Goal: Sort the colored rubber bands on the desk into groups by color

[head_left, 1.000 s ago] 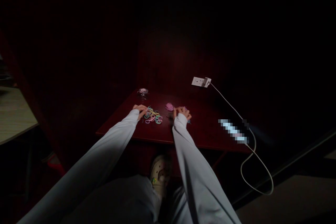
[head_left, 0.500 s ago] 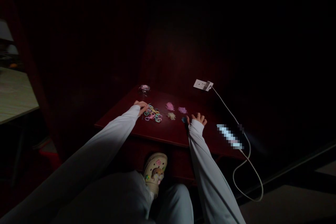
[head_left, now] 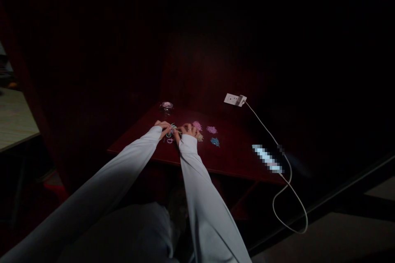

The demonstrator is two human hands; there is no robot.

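My left hand (head_left: 162, 125) rests at the left edge of a loose heap of small coloured hair ties (head_left: 170, 141), its fingertips pressed together. What it pinches is too small to make out. My right hand (head_left: 187, 130), with a ring on one finger, lies over the heap's right side and hides much of it. Its thumb and forefinger come together close to the left fingertips, and what they hold is unclear. Just beyond the right hand are a pink pile (head_left: 197, 125) and a partly covered pale yellow pile (head_left: 200, 137). Further right lie a purple pile (head_left: 211, 130) and a blue pile (head_left: 215, 142).
A clear jar (head_left: 166, 106) stands at the back left of the dark red table (head_left: 197, 160). On the right lies a blurred-out bright device (head_left: 267, 158) with a white cable (head_left: 262, 115) running to a wall socket (head_left: 231, 99). A pale tabletop (head_left: 15, 119) shows far left.
My right hand went right to the blue pile, opened there, then came back left to the hair tie heap. The blue pile is uncovered now. My left hand stayed at the heap.
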